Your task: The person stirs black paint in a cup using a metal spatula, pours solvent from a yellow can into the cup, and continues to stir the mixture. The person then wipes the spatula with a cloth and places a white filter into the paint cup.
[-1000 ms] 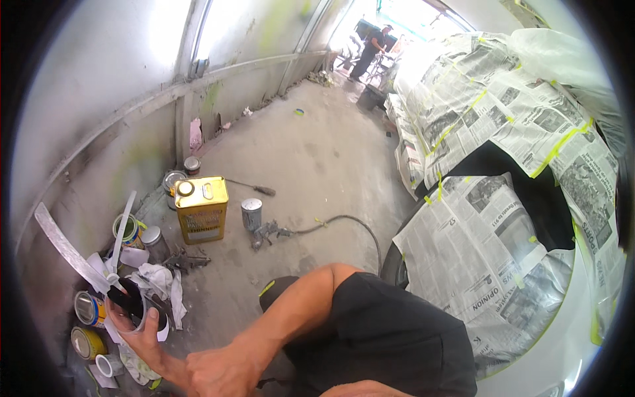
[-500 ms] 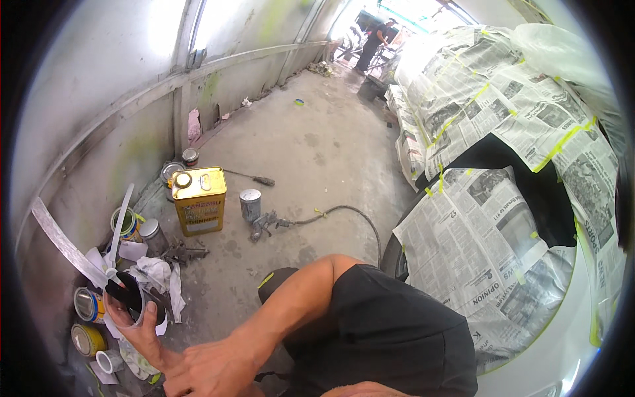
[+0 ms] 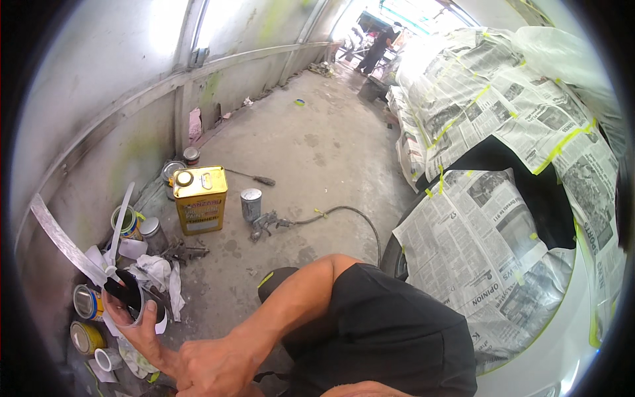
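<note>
My left hand (image 3: 142,334) is wrapped round a clear plastic cup (image 3: 137,316) with something black inside. Two long strips stick up from the cup: a wide pale stick (image 3: 63,235) smeared with black at its lower end, and a narrower white stick (image 3: 124,215). Across my left wrist, my right hand (image 3: 211,364) is curled with its knuckles up. Its fingertips are hidden, so I cannot see what it holds. Below the cup are a yellow-lidded can (image 3: 86,337) and a white cup (image 3: 108,359). Crumpled white cloth (image 3: 155,270) lies beside the cup.
A gold metal can (image 3: 200,202) stands ahead, near a spray gun (image 3: 264,223) with a hose (image 3: 360,210). Another spray gun (image 3: 185,251) lies by the cloth. A newspaper-masked car (image 3: 456,238) fills the right side. Far off stands a person (image 3: 380,47).
My right hand has turned and shifted slightly right, its fingers now more curled. The cup and sticks stay almost where they were. The distant person has changed posture slightly.
</note>
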Tool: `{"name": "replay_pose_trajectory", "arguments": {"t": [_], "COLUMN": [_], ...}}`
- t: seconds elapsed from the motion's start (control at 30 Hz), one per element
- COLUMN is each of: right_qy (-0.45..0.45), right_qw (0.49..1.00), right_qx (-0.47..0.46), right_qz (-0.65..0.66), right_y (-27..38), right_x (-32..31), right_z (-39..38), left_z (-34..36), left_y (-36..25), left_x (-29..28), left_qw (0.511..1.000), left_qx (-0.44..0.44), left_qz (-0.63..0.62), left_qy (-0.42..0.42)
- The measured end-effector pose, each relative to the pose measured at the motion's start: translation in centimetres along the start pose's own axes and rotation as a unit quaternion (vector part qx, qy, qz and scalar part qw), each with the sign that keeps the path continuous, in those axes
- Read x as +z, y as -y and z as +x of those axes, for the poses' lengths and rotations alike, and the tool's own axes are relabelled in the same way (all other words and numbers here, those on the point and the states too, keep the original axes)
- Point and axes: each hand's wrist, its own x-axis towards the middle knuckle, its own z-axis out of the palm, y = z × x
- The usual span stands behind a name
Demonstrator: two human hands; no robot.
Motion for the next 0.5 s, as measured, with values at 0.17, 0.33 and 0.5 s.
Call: {"name": "replay_pose_trajectory", "arguments": {"t": [0.17, 0.33, 0.5], "right_qy": [0.004, -0.056, -0.070], "right_qw": [0.999, 0.998, 0.997], "right_qx": [-0.005, -0.032, -0.036], "right_qz": [-0.032, -0.022, -0.022], "right_y": [-0.3, -0.8, -0.8], "right_x": [-0.6, -0.1, 0.2], "right_z": [0.0, 0.5, 0.5], "left_z": [0.0, 0.0, 0.1], "left_y": [-0.9, 0.2, 0.6], "left_x": [0.1, -1.0, -0.4], "left_qw": [1.000, 0.999, 1.000], "left_qx": [0.008, -0.020, 0.012], "left_qz": [0.003, 0.018, 0.016], "left_qy": [-0.006, -0.019, 0.007]}}
